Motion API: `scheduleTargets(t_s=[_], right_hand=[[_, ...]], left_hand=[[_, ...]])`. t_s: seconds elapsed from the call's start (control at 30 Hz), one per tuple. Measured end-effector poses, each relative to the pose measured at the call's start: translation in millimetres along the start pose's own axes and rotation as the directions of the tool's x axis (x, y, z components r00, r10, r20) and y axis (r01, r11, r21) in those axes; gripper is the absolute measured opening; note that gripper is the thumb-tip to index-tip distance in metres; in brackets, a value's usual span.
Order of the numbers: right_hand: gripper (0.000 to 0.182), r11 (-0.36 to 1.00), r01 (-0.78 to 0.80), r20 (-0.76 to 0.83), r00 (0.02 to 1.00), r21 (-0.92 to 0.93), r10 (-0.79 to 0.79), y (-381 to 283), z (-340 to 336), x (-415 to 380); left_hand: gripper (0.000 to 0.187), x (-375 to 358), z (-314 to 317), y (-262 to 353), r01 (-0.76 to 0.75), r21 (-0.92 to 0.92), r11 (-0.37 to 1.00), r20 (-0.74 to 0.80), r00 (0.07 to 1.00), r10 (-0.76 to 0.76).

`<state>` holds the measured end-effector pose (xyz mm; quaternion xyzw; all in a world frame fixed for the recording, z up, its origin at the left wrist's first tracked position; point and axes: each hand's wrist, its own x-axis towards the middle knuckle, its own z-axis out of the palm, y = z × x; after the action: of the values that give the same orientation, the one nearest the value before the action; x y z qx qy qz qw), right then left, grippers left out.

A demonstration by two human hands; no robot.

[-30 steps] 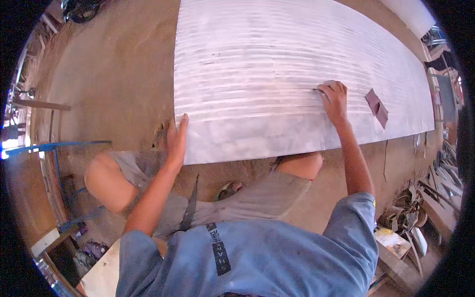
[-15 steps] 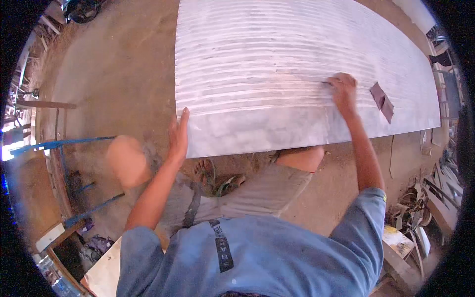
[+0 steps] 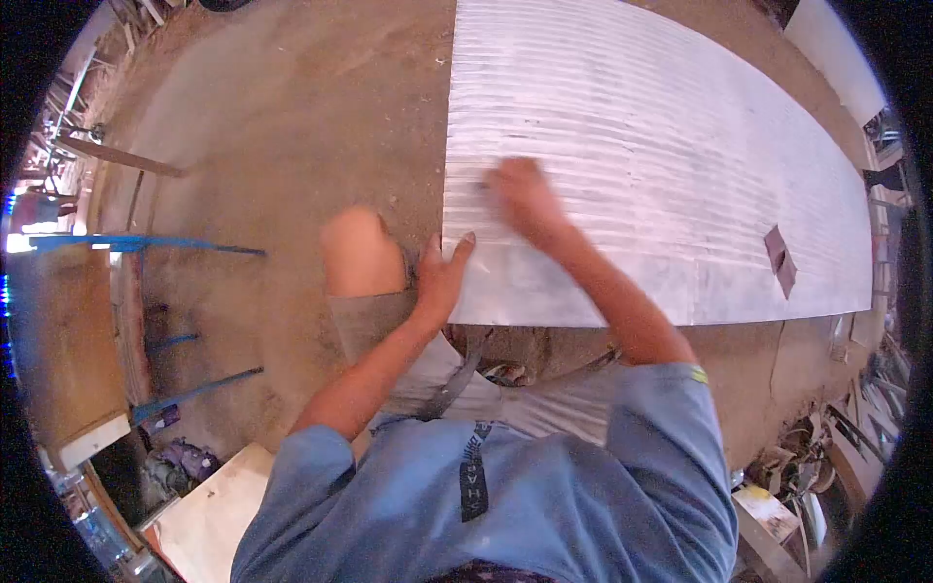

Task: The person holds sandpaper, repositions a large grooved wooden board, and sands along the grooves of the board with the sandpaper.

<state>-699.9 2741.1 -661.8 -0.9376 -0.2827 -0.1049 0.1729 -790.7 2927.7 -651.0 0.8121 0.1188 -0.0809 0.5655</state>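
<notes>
The ridged board [image 3: 632, 223] could shift under the blurred right hand [image 3: 526, 197], whose hold cannot be told, if the nearby left hand [image 3: 444, 280], half open against the board's edge, slips.

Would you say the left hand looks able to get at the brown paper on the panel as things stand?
Probably not easily: the left hand is at the left edge of the panel, the brown paper lies far to the right, and the right forearm slants across between them.
</notes>
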Motion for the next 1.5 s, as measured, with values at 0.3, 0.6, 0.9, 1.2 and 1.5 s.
scheduleTargets(t_s=[0.3,0.6,0.9,1.2,1.5], right_hand=[[0.026,0.995,-0.100,0.016,0.995,-0.028,0.101,-13.6,-5.1,-3.8],[0.028,0.907,-0.298,-0.059,0.954,-0.298,0.294,73.5,-75.6,-79.1],[0.022,0.986,-0.167,0.029,0.986,-0.003,0.167,-38.3,-15.6,31.8],[0.010,0.736,-0.572,-0.122,0.812,-0.362,0.571,154.7,-149.2,-174.7],[0.022,0.969,-0.230,-0.074,0.972,-0.095,0.224,77.8,-86.7,-99.1]], left_hand=[[0.049,5.5,5.1,-11.5,0.072,-0.287,0.955,0.087,0.995,-0.049],[0.051,6.8,-1.0,-13.4,0.184,-0.364,0.913,0.168,0.977,-0.130],[0.047,3.0,-10.4,1.1,0.163,-0.280,0.946,0.205,0.973,-0.107],[0.045,-1.3,-6.4,13.0,0.080,-0.131,0.988,0.099,0.993,-0.068],[0.051,-4.3,0.5,7.1,0.188,-0.100,0.977,0.071,0.981,-0.181]])
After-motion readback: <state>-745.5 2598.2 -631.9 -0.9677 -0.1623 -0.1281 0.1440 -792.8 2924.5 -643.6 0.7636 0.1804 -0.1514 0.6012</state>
